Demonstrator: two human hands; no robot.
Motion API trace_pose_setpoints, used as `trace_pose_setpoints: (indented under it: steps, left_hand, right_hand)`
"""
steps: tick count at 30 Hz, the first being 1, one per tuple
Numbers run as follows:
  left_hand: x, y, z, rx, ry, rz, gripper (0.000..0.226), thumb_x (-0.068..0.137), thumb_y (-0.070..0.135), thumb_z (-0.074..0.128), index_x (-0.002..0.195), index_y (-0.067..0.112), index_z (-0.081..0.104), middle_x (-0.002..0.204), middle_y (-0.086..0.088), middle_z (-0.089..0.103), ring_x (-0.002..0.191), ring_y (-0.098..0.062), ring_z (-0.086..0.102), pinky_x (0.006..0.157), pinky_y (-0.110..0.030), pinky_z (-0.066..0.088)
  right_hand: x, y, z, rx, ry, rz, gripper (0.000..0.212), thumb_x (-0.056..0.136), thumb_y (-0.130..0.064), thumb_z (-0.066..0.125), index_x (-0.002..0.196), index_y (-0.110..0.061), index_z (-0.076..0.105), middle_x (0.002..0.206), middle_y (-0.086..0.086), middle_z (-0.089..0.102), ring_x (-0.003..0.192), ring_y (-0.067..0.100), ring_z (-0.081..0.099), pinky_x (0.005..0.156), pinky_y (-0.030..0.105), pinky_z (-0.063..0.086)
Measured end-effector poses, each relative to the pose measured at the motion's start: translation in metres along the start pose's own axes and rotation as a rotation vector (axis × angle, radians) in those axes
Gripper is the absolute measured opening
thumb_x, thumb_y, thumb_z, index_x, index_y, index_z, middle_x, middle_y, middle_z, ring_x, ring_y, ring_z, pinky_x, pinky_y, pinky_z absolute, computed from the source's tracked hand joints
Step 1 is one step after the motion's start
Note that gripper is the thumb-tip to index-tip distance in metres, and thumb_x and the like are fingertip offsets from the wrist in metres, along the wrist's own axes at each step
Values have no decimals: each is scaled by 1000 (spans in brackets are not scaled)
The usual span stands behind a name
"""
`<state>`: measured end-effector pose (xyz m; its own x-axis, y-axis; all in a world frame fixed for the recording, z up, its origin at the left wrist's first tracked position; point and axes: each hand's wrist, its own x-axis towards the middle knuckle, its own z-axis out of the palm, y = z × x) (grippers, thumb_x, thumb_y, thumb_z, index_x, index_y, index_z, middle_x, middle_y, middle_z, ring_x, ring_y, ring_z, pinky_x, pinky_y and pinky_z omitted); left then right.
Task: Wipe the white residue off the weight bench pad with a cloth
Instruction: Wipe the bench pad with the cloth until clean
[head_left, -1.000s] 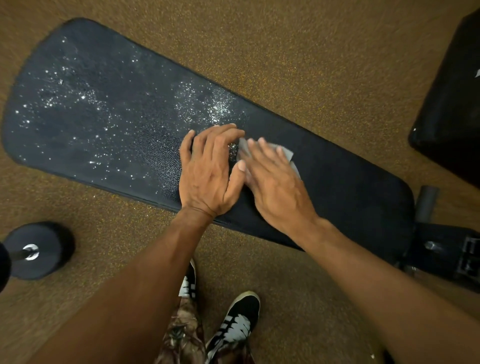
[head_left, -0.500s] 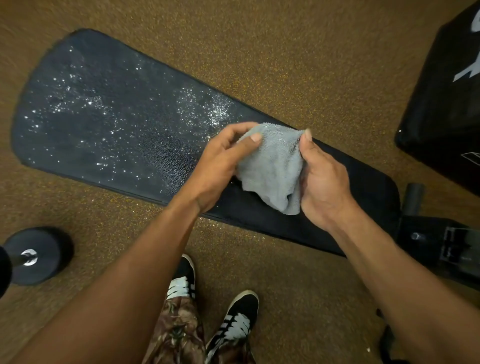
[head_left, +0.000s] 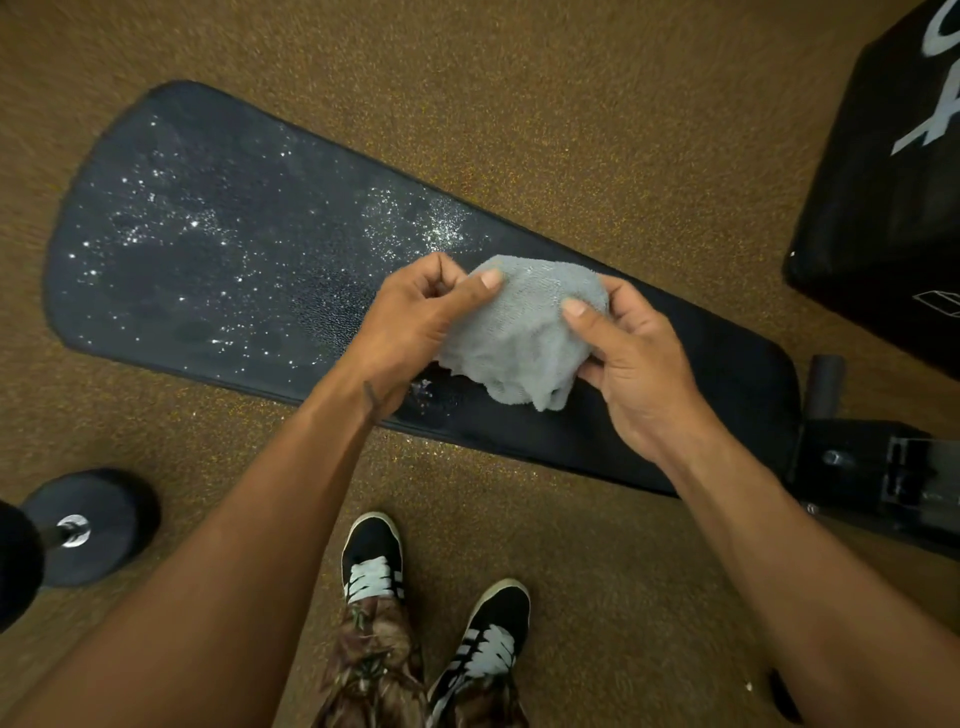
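I log left hand (head_left: 410, 317), right hand (head_left: 639, 364), both grips pinching cloth (head_left: 524, 332), over near edge of pad (head_left: 727, 374), white residue (head_left: 171, 234) leftward

I'm scanning for anything to read, and I only get scraps. On the black padded block (head_left: 878, 218) at my upper right there are big white strokes (head_left: 932, 124), either lettering or a logo. The frame's edge cuts them off, so I can't make out a single letter. Lower on that same block sits a small white outlined shape (head_left: 935, 304), slanted, also cropped and unreadable. My black shoes (head_left: 371, 543) carry white side stripes, but I can't tell whether they're a brand mark. Nothing here reads as a clear word or number.
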<state>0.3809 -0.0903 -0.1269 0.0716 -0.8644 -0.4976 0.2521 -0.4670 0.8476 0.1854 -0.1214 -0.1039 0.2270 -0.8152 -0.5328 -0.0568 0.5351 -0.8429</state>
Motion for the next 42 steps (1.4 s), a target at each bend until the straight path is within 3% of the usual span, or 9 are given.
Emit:
trace_pose_setpoints:
  steps: [5,11,15,22,29,32,35,38,42]
  left_hand:
    - [2,2,0,-194,-128,-29,28,91,15,71,76,20,48,77,7,62,74,-10,62,64,-25,52]
    - [-2,5,5,-206,-203,-151,60,77,16,83,127,13,49,115,-4,71,99,-24,73,73,-39,59]
    - [-3,5,9,-147,-140,-13,49,86,0,73,122,14,42,117,-9,68,99,-24,73,78,-37,61]
    - [-2,0,5,351,123,218,55,88,21,79,124,27,37,93,7,61,74,0,69,65,-31,60]
    - [-6,8,-20,46,130,181,43,86,10,78,120,20,55,113,-11,64,94,-25,71,75,-41,62]
    - [1,8,-32,502,267,305,44,87,25,79,125,28,56,121,2,58,104,-14,61,87,-41,56]
    - [3,3,-30,1171,476,334,56,90,39,70,141,34,47,140,-9,45,122,-31,48,98,-52,47]
    - [1,-4,-6,1372,363,365,53,95,55,56,143,35,48,151,-7,41,131,-36,43,101,-55,42]
    - [9,-30,14,1574,238,227,53,103,57,36,152,37,33,165,-4,25,148,-37,25,110,-58,34]
  right_hand:
    - [-1,-11,-4,33,2,-17,23,94,-5,61,114,-14,62,112,5,70,109,24,67,95,47,55]
    - [-3,-20,0,99,-36,-19,22,83,-24,68,103,-16,65,103,2,71,96,17,68,86,37,57]
    - [3,-11,0,40,91,48,3,94,-18,66,94,-16,64,98,1,75,94,16,72,78,33,59]
    - [8,-4,24,82,96,131,24,105,-34,48,113,-13,58,107,10,74,97,26,74,75,37,61]
    - [19,-12,49,-93,52,75,15,104,-32,52,105,-18,58,93,4,64,77,17,58,61,26,48]
    - [23,-14,52,-106,21,127,23,103,-43,50,106,-21,58,100,0,69,83,16,68,69,30,59]
    - [29,-1,35,-602,212,-44,33,100,-55,48,118,-30,59,117,-8,64,104,13,66,92,42,56]
    - [28,13,8,-1151,348,-344,44,99,-41,53,142,-29,50,145,-1,47,131,23,45,103,38,42]
    - [34,40,3,-1523,228,-295,62,100,-50,44,157,-34,24,167,5,16,152,35,15,120,57,21]
